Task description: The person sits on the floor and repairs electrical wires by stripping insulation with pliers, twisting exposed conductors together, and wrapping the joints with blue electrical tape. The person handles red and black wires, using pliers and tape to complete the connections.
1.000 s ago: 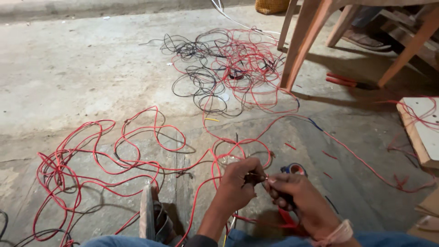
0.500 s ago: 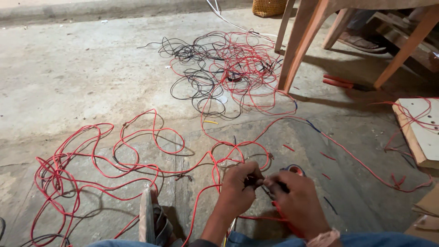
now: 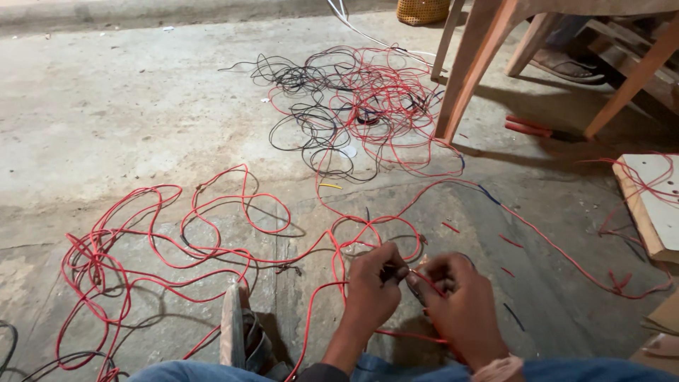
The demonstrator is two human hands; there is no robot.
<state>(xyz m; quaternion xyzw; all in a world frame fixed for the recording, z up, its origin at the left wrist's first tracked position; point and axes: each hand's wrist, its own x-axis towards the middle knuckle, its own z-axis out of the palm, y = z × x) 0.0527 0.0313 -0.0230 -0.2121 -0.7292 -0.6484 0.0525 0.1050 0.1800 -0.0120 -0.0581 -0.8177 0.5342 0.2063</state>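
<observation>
the concrete floor fills most of what we see, grey, cracked and dusty, with a raised kerb along its far edge. one wooden table stands at the upper right on slanted legs, and a sandalled foot of another person rests beneath it. one pale board lies at the right edge with red wire looped over it. one woven basket sits at the top, by the table.

we count two wire heaps: a tangle of mixed red and black wire by the table leg, and a long loose red wire sprawling across the near floor from the left towards our hands. short red offcuts lie scattered to the right, and one red-handled tool lies under the table.

our own foot in a sandal points away from us, just left of the hands.

our left hand and right hand are close together, fingertips nearly meeting, both pinched shut on a wire end held just above the floor. that short stretch runs roughly left to right between the hands, slanting down toward the right. we cannot tell whether its tip is bare.
</observation>
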